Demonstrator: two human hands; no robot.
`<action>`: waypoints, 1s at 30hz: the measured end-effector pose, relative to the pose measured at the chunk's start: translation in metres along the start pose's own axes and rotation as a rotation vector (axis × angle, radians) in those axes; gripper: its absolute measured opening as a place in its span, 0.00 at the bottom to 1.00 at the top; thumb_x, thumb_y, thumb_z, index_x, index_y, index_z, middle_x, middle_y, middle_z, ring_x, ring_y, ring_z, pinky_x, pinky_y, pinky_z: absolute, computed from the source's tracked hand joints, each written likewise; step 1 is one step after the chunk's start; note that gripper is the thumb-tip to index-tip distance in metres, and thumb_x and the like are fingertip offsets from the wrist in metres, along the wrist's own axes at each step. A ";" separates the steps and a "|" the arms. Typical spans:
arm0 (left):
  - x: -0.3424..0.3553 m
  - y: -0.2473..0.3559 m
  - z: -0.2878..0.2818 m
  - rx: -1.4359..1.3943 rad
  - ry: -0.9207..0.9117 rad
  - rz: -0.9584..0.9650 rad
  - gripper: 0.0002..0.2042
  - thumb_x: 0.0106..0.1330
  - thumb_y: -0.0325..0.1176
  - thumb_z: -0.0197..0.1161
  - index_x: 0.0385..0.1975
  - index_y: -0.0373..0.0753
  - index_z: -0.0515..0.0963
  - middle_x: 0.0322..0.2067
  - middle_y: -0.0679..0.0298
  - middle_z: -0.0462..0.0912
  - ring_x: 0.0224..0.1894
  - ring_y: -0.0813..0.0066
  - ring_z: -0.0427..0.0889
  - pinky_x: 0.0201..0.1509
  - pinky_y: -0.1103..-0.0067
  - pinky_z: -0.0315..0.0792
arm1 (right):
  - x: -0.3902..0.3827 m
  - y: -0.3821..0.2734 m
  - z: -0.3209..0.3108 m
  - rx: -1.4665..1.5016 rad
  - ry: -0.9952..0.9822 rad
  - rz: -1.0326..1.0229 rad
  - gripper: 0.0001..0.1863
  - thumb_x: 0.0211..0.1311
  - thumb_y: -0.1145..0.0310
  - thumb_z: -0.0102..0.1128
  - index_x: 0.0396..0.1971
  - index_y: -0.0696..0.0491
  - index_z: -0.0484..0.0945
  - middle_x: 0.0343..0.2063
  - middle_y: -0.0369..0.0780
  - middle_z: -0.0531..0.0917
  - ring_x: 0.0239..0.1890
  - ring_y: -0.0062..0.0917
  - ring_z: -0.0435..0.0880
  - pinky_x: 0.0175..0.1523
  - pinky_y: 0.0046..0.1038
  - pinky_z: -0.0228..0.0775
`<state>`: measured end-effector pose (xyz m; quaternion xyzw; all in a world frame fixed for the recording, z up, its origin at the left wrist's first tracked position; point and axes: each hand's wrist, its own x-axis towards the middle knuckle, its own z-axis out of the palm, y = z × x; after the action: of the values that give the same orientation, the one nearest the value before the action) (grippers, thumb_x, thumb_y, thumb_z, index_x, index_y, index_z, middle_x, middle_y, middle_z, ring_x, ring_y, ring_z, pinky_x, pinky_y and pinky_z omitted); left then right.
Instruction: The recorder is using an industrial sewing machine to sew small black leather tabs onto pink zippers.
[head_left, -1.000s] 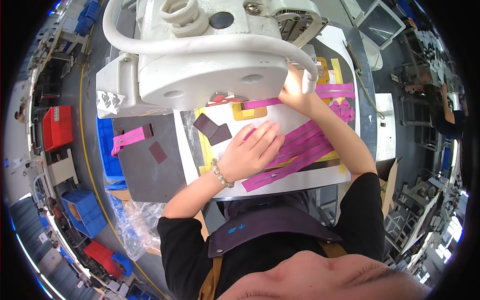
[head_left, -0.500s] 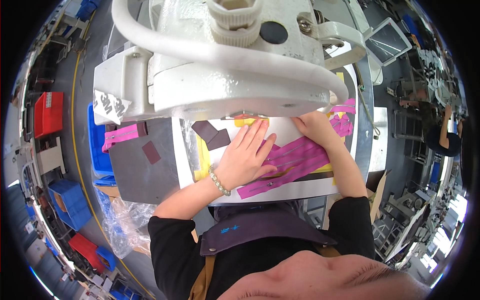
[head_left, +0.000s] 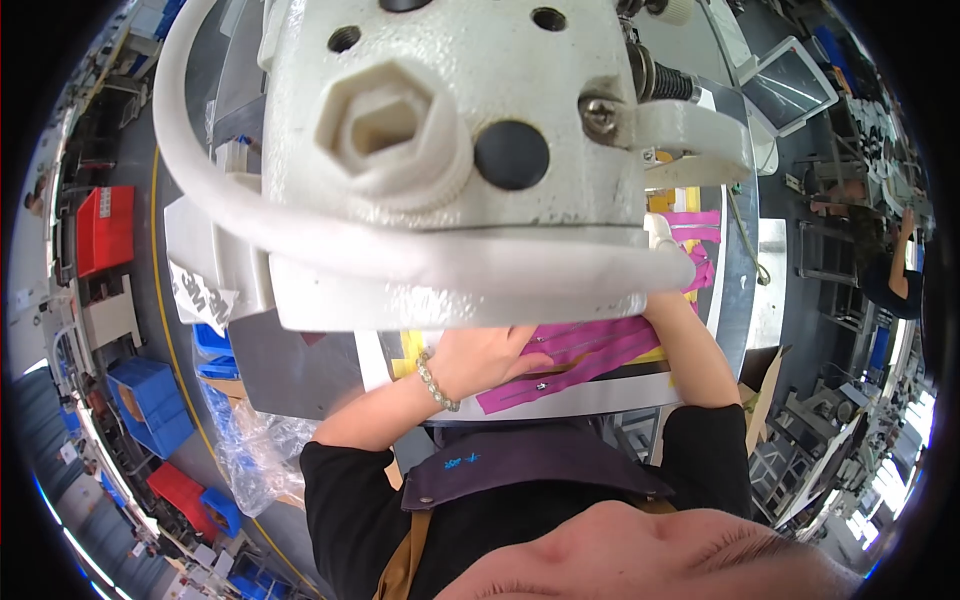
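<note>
Left hand [head_left: 485, 360] lies palm-down, thumb spread over bright magenta zipper strips [head_left: 604, 348], grey-toothed, slanting across the bench [head_left: 300, 375]; the right hand's grip, behind the machine head [head_left: 455, 290], cannot be told.

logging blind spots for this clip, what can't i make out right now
In the head view:
Left hand: finger ends hidden behind the white machine; grip unclear.
Right hand: hidden behind the machine; only its forearm shows.
Pink zips: partly covered by the machine and left hand.
Person at far right: too small to tell what they handle.
</note>
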<state>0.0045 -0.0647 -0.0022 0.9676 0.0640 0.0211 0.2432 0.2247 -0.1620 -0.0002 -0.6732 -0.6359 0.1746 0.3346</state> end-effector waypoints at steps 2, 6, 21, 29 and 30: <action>0.003 0.000 -0.004 -0.111 0.051 0.060 0.38 0.48 0.54 0.67 0.58 0.36 0.68 0.58 0.43 0.66 0.60 0.50 0.66 0.63 0.64 0.60 | -0.001 0.004 0.004 0.129 0.027 0.011 0.18 0.56 0.69 0.53 0.48 0.44 0.78 0.51 0.37 0.79 0.53 0.31 0.76 0.55 0.34 0.64; 0.007 -0.004 -0.008 -0.201 -0.031 0.039 0.41 0.48 0.49 0.69 0.60 0.33 0.64 0.60 0.39 0.60 0.64 0.44 0.60 0.67 0.62 0.55 | 0.001 0.008 0.005 0.102 -0.077 0.073 0.18 0.55 0.68 0.54 0.48 0.44 0.77 0.50 0.36 0.78 0.53 0.28 0.75 0.55 0.33 0.64; -0.006 -0.009 0.022 -0.420 -0.060 -0.080 0.39 0.43 0.45 0.75 0.57 0.37 0.68 0.66 0.40 0.46 0.69 0.39 0.41 0.69 0.57 0.45 | -0.003 0.013 0.005 -0.132 -0.004 -0.156 0.20 0.48 0.66 0.60 0.44 0.49 0.79 0.50 0.33 0.78 0.53 0.24 0.75 0.57 0.31 0.61; -0.004 -0.009 0.015 -0.398 -0.053 -0.091 0.36 0.42 0.45 0.75 0.53 0.37 0.70 0.65 0.40 0.50 0.67 0.37 0.45 0.67 0.56 0.49 | 0.007 0.002 -0.007 -0.200 0.009 -0.171 0.19 0.48 0.67 0.58 0.44 0.50 0.79 0.50 0.33 0.78 0.53 0.24 0.74 0.57 0.31 0.61; -0.004 -0.010 0.017 -0.400 -0.053 -0.087 0.36 0.42 0.45 0.75 0.53 0.37 0.70 0.65 0.40 0.50 0.67 0.37 0.45 0.67 0.56 0.49 | 0.006 0.004 -0.006 -0.212 0.012 -0.186 0.19 0.48 0.67 0.58 0.44 0.50 0.79 0.50 0.33 0.78 0.53 0.24 0.74 0.57 0.31 0.62</action>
<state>0.0006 -0.0646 -0.0218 0.8966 0.0937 -0.0027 0.4327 0.2328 -0.1571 0.0029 -0.6438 -0.7085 0.0706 0.2804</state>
